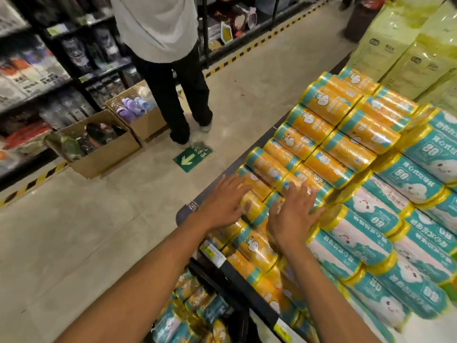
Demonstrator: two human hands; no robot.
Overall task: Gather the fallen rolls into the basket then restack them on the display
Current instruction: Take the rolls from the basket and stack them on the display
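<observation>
both hands out over the near corner of the display [184, 214] now; left hand [222, 206] flat with fingers spread, palm down on an orange roll [254, 209] at the stack's edge; right hand [293, 216] likewise splayed, pressing on the neighbouring orange rolls [321, 154] just beside the teal ones; gripping nothing, pinching nothing, just patting and squaring the row; looks like the restacking stage, well along, with the top tiers already neat.

more rolls down low in the basket [197, 271] at the bottom of frame, orange and teal mixed [193, 300], waiting their turn; basket itself mostly hidden, only a dark rim or handle to go on; cannot tell how many left in there.

handling, judged from the look: light for their bulk; shiny shrink-wrap, so probably slippery under a flat palm; soft enough to dent under a hard squeeze; round, so liable to roll off the edge if nudged sideways; best taken around the middle of the barrel with a wide wrap of the fingers, or end to end between two palms; then laid into the groove between two rolls below, not perched on a crown.

teal rolls [366, 246] to the right sit tight and orderly; another person [170, 78] stands in the aisle well apart, beside open cardboard boxes [99, 144].
</observation>
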